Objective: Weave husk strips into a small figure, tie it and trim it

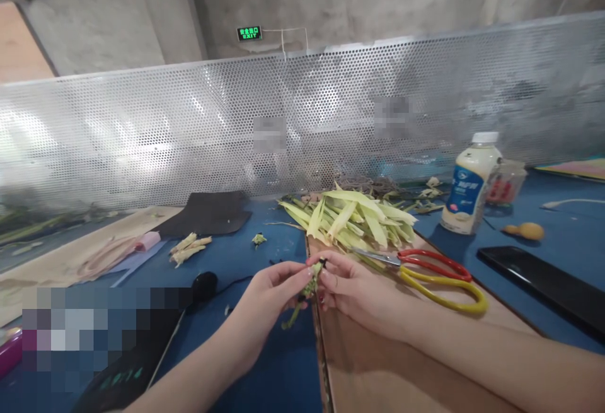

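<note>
My left hand [278, 287] and my right hand [345, 284] meet over the left edge of a brown board [378, 369]. Between their closed fingertips is a small green braided piece [312, 282] with dark bits at its top, and a green tail hangs below it. Both hands pinch this piece. Scissors [439, 277] with one red and one yellow handle lie on the board, right beside my right hand. Behind the hands is a pile of pale green husk strips [354, 217].
A black yarn ball [205, 288], husk pieces [189, 249] and a black sheet [208, 212] lie left. To the right are a milk bottle [470, 186], a black phone [543, 284], a small gourd [527, 231] and a plastic box [505, 183]. A perforated metal screen [331, 104] stands behind.
</note>
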Demonstrator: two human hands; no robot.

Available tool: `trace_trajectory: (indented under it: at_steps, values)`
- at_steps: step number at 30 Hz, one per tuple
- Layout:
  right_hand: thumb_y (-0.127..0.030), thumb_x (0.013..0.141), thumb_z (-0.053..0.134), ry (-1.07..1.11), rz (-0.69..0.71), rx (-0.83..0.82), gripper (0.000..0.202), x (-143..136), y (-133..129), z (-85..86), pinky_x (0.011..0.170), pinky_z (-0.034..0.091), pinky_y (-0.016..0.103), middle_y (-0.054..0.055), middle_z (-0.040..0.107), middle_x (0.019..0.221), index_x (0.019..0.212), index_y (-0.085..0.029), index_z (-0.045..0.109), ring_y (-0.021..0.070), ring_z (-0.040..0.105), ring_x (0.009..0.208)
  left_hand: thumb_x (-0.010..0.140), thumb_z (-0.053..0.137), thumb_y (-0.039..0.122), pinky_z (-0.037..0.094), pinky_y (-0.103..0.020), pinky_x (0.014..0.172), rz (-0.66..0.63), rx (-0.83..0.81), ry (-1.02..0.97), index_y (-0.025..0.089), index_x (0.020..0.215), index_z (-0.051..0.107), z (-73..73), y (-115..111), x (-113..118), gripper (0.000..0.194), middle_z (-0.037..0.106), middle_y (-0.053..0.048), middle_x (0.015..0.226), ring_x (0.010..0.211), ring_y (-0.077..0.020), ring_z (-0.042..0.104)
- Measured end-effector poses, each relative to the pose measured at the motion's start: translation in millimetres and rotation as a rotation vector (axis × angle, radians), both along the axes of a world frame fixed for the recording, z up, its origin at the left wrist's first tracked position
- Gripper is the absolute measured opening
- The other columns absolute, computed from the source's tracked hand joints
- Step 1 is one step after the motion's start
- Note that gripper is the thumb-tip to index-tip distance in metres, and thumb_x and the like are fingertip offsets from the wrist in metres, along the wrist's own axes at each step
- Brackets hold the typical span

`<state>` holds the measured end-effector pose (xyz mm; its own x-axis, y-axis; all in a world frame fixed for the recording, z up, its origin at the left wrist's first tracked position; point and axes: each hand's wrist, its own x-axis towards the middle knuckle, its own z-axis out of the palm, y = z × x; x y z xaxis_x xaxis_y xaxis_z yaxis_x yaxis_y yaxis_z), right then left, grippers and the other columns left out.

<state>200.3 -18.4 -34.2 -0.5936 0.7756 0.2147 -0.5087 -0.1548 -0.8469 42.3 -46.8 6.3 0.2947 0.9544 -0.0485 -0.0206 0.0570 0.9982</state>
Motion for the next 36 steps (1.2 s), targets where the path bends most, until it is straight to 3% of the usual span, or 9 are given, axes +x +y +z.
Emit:
trace_trajectory:
  at_steps: [4,19,30,36]
  values:
    - [-0.022,0.078,0.065,0.012,-0.011,-0.025,0.016,0.9,1.3,-1.2,0.061,0.044,0.020,0.000,0.057,0.078,0.093,-0.020,0.061,0.0091,0.058,0.069,0.077,0.060,0.038,0.040,-0.024,0.066,-0.022,-0.013,-0.014,0.014,0.093,0.067,1.0,-0.5,0.1,0.030,0.064,-0.005,0.078,0.070,-0.0117,0.054]
    - [-0.017,0.082,0.059,0.047,0.031,-0.059,0.022,1.7,5.8,-2.8,0.063,0.045,0.021,0.002,0.059,0.081,0.105,-0.019,0.060,0.0081,0.056,0.070,0.077,0.060,0.036,0.041,-0.026,0.070,-0.011,-0.007,-0.067,0.014,0.095,0.066,-1.2,-0.8,-1.0,0.030,0.065,-0.008,0.087,0.077,-0.0142,0.055]
    - [-0.022,0.078,0.065,0.017,-0.035,-0.105,0.014,-1.6,3.1,0.6,0.060,0.043,0.019,0.002,0.058,0.075,0.089,-0.014,0.063,0.0077,0.055,0.066,0.076,0.060,0.038,0.042,-0.026,0.069,0.007,-0.076,-0.029,0.016,0.094,0.066,-0.2,-0.9,-0.3,0.030,0.065,-0.008,0.090,0.081,-0.0165,0.057]
    - [-0.023,0.079,0.063,0.021,-0.019,-0.097,0.015,0.2,4.3,-0.6,0.061,0.042,0.020,0.002,0.058,0.076,0.092,-0.014,0.063,0.0082,0.054,0.067,0.077,0.058,0.038,0.043,-0.028,0.072,-0.017,-0.047,-0.016,0.015,0.098,0.062,-2.8,1.0,-0.3,0.031,0.064,-0.009,0.095,0.084,-0.0174,0.058]
